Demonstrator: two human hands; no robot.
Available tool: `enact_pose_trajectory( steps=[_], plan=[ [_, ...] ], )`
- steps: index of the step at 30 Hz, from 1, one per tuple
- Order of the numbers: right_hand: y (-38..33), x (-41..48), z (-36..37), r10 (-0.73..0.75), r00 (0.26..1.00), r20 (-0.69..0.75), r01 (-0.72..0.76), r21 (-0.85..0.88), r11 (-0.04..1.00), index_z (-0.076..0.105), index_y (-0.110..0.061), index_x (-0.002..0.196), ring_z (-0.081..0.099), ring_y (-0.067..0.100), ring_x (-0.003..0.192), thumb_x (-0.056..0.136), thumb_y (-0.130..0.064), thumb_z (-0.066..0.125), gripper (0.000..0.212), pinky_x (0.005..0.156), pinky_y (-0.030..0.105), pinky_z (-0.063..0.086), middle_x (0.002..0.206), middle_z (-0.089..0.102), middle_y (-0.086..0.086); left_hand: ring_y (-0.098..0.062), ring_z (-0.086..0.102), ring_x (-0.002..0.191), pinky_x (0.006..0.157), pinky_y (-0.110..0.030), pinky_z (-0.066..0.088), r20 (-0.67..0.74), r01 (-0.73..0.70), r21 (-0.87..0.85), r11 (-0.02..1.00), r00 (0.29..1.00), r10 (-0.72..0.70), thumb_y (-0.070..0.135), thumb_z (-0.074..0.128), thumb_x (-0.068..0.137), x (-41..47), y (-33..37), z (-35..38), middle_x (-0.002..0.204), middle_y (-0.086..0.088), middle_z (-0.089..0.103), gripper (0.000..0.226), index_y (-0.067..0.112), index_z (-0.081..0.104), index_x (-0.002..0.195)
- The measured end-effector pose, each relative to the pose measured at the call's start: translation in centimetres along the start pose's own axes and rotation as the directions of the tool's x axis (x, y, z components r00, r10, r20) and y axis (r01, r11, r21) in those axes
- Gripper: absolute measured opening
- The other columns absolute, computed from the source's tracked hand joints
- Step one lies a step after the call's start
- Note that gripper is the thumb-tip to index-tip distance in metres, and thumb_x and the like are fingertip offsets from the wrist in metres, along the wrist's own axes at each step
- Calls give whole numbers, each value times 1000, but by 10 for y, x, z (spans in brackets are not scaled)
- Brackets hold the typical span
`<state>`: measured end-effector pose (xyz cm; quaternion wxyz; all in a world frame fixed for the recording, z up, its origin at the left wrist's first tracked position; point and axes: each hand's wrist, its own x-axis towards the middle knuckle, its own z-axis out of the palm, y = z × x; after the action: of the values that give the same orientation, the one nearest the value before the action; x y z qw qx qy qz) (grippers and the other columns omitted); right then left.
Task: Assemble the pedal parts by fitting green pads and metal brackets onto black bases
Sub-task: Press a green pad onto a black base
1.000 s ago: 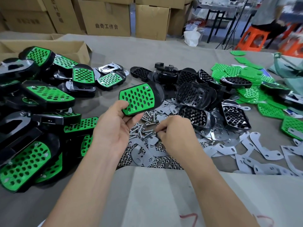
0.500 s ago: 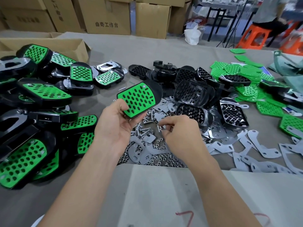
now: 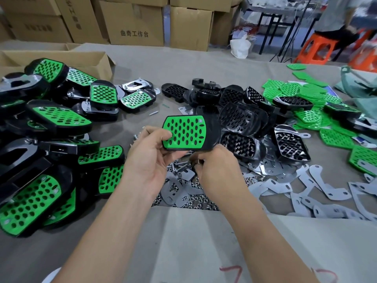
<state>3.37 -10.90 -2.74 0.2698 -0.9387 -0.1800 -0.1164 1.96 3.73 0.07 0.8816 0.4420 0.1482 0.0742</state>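
Note:
My left hand (image 3: 145, 160) grips a black pedal base fitted with a green perforated pad (image 3: 186, 132), thumb on the pad's left end, holding it above the table. My right hand (image 3: 218, 170) is curled just under the pedal's lower edge and pinches a small fastener (image 3: 198, 161) at its fingertips; I cannot tell what kind. Below both hands lies a heap of screws and nuts (image 3: 193, 201). Bare black bases (image 3: 240, 119) are piled behind the pedal, loose green pads (image 3: 295, 92) to the right, and flat metal brackets (image 3: 326, 190) at the near right.
Assembled green-and-black pedals (image 3: 51, 119) are heaped along the left, in front of an open cardboard box (image 3: 61, 58). More cartons (image 3: 138, 27) line the back. A person sits on an orange stool (image 3: 318, 48) at the far right. A pale sheet (image 3: 204, 242) covers the near table edge.
My right hand has lifted from the screw pile up to the pedal's lower edge. My left hand has turned the pedal flatter and drawn it nearer the right hand.

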Motion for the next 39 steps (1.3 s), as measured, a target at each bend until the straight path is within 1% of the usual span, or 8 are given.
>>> enact_pose_trajectory(
  steps=[11, 16, 19, 22, 26, 28, 34, 39],
  plan=[
    [-3, 5, -3, 30, 978, 205, -14, -75, 997, 77, -25, 93, 48, 18, 98, 81, -2, 63, 30, 71, 27, 34, 98, 62, -1, -24, 78, 81, 59, -28, 63, -91, 13, -54, 998, 996, -18, -4, 54, 97, 0, 2, 1, 103, -17, 75, 7, 0, 59, 99],
    [-8, 0, -5, 27, 980, 199, -7, -100, 995, 62, -26, 71, 49, 16, 84, 78, -4, 66, 23, 66, 25, 34, 85, 60, -4, -23, 77, 82, 56, -24, 60, -100, 15, -40, 999, 995, -19, -2, 54, 98, 0, 2, 2, 107, -18, 74, 13, -2, 59, 110],
    [-8, -3, -6, 121, 973, 198, -142, 95, 985, 68, -26, 78, 58, 9, 80, 87, -12, 64, 18, 70, 26, 47, 82, 64, -10, -22, 77, 81, 55, -22, 59, -100, 19, -43, 999, 995, -23, -2, 54, 98, 1, 2, 2, 109, -19, 73, 19, -2, 58, 116],
    [-7, -4, -13, 221, 964, 146, -259, 344, 902, 64, -33, 75, 59, -4, 64, 91, -15, 63, 24, 53, 8, 40, 70, 64, -16, -22, 77, 80, 55, -22, 59, -96, 18, -56, 998, 995, -23, -2, 54, 98, 1, 2, 2, 108, -19, 73, 23, -2, 57, 121],
    [2, -3, -31, 161, 966, 203, -247, 530, 811, 74, -35, 92, 60, 12, 59, 89, -3, 63, 34, 60, 26, 53, 71, 68, -8, -22, 78, 80, 57, -24, 60, -95, 6, -79, 997, 995, -13, -2, 53, 98, 2, 2, 2, 107, -18, 74, 27, 0, 55, 125],
    [6, -3, -36, 139, 968, 207, -239, 612, 754, 79, -35, 96, 49, 18, 55, 88, 1, 62, 41, 54, 30, 44, 65, 65, -3, -22, 78, 79, 56, -24, 61, -102, 8, -82, 997, 995, -17, -2, 53, 98, 3, 2, 1, 105, -18, 74, 29, -1, 55, 127],
    [11, 1, -47, 376, 926, -44, -165, 847, 505, 79, -16, 78, 68, 22, 56, 80, 1, 76, 17, 50, 24, 50, 63, 73, 10, -21, 77, 71, 51, -25, 59, -113, -1, 18, 1000, 994, 3, -4, 56, 95, 1, -4, 3, 90, -13, 76, 8, 4, 55, 97],
    [8, -1, -39, 333, 939, -87, -173, 717, 676, 78, -28, 76, 72, 16, 58, 80, -5, 79, 23, 53, 23, 52, 61, 73, -1, -27, 76, 70, 48, -25, 57, -93, -60, 75, 995, 993, 67, -9, 59, 91, -1, -8, 6, 76, -9, 76, 23, 10, 50, 83]
  ],
)
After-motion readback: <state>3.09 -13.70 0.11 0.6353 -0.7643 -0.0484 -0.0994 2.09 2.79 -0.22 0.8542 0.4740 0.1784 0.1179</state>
